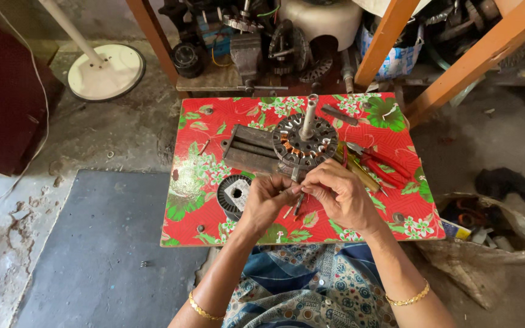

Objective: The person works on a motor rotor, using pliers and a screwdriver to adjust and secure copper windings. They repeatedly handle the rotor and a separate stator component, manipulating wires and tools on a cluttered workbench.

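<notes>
A round motor stator (304, 146) with copper windings and an upright metal shaft stands on a low table (214, 115) covered in red flowered cloth. My left hand (267, 200) and my right hand (338, 194) meet just in front of the stator. Both pinch thin wire ends and a small dark strip (298, 203) between their fingertips. The wires lead up toward the stator's near edge.
A dark metal block (249, 149) lies left of the stator, a wire spool (233, 195) below it. Red-handled pliers (381, 167) and other tools lie at right. Motor parts crowd a shelf behind. A white fan base (106, 71) stands on the floor at left, a bag of scraps (493, 234) at right.
</notes>
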